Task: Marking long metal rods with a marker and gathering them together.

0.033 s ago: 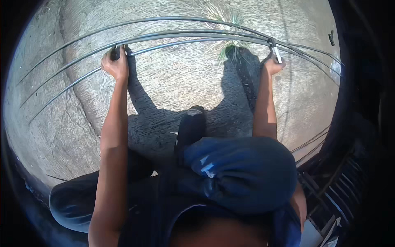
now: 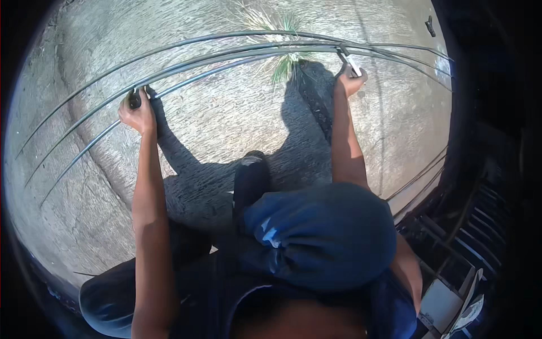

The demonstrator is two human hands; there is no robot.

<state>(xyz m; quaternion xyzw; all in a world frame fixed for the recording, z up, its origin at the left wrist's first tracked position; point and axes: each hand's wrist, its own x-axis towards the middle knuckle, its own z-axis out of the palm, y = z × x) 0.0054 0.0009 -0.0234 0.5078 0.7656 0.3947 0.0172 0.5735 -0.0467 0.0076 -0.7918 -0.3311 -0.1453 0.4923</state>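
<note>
Several long, thin dark rods (image 2: 226, 35) lie side by side on the ground ahead of me, bowed across the picture by the lens. My left hand (image 2: 138, 116) is closed by the middle rods toward their left part, thumb and fingertips at a rod. A dark patch shows between those fingers; I cannot make out whether it is an object or shadow. Farther right, my right hand (image 2: 351, 85) grips a slim white stick-like tool (image 2: 354, 66) with a dark end. That dark end reaches the rods and appears to touch them.
A tuft of grass (image 2: 288, 59) grows beneath the rods, between my hands. My shoe (image 2: 252, 169) stands on the rough, sunlit ground (image 2: 220, 124). A small dark piece (image 2: 430, 26) lies at the far right. Slatted dark items (image 2: 474, 243) are at the lower right.
The whole view has shifted, so the rods, grass and both hands sit farther left in the picture. Both hands keep the same place along the rods.
</note>
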